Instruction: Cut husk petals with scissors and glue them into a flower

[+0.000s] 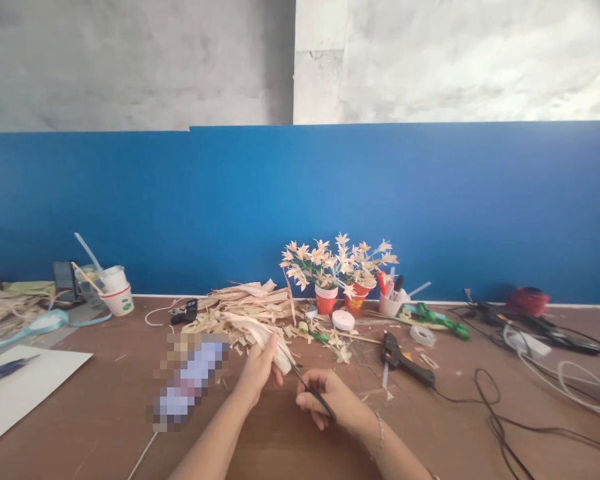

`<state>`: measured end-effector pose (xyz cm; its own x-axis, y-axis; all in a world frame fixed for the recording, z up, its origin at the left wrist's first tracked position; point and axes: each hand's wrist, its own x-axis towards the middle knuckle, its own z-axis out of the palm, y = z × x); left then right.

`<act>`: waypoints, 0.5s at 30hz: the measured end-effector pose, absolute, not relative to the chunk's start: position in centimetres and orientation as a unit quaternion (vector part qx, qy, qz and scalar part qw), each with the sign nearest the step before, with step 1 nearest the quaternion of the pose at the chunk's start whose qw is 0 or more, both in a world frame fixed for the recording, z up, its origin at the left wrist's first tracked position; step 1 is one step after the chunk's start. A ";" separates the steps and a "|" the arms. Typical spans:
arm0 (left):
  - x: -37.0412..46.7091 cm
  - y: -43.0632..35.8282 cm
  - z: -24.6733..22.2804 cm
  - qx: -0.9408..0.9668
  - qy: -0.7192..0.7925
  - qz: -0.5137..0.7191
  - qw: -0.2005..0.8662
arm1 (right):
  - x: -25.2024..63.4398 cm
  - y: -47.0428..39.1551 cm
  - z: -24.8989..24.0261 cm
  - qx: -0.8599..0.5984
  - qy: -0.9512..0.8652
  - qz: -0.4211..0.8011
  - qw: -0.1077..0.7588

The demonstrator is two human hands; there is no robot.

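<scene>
My left hand point(257, 371) is closed around a pale corn husk point(253, 328), with the thumb lying on top of it. The husk's wide end points toward my right side. Black-handled scissors point(314, 393) are in my right hand point(333, 399), the fingers in the handle loops. Their blades reach up to the husk's near end; whether they are cutting into it I cannot tell. Just beyond my left hand lies a heap of dried husks point(240, 300). Small husk scraps and a star-shaped husk flower point(343, 350) lie on the table near the blades.
Husk flowers point(340, 260) stand in red cups point(325, 301) at the back. A black glue gun point(405, 360) with its cord lies right, by a tape roll point(423, 335). Left are a blurred-out phone-like object point(193, 383), white paper point(45, 380) and a cup point(117, 300). Cables point(495, 407) tangle far right.
</scene>
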<state>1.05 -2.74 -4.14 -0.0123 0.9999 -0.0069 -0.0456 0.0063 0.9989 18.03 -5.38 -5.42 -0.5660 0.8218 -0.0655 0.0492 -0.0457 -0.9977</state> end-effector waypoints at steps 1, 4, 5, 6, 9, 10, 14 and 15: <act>1.0 -2.7 -4.2 0.489 0.495 0.511 0.504 | 18.0 -5.4 -5.3 -0.357 -0.622 0.630 0.299; 0.9 -2.7 -4.2 0.502 0.497 0.506 0.495 | 18.1 -5.6 -4.9 -0.374 -0.625 0.627 0.278; 0.8 -2.7 -4.2 0.504 0.497 0.504 0.495 | 18.1 -5.6 -4.8 -0.378 -0.624 0.627 0.273; 0.8 -2.7 -4.2 0.506 0.497 0.503 0.494 | 18.1 -5.7 -4.6 -0.382 -0.623 0.628 0.268; 0.8 -2.6 -4.1 0.507 0.497 0.498 0.497 | 18.1 -5.7 -4.4 -0.392 -0.620 0.629 0.258; 0.8 -2.6 -4.1 0.507 0.497 0.497 0.499 | 18.1 -5.7 -4.4 -0.394 -0.621 0.628 0.255; 0.8 -2.5 -4.3 0.504 0.494 0.494 0.509 | 18.1 -5.7 -4.4 -0.398 -0.628 0.622 0.248; 0.8 -2.5 -4.3 0.503 0.493 0.494 0.510 | 18.1 -5.7 -4.3 -0.398 -0.629 0.620 0.249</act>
<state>0.76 -2.49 -4.34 0.0262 0.9996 -0.0063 -0.0078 0.0065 0.9999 18.10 -5.68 -4.34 -0.5600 0.8085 -0.1808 0.1917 -0.0858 -0.9777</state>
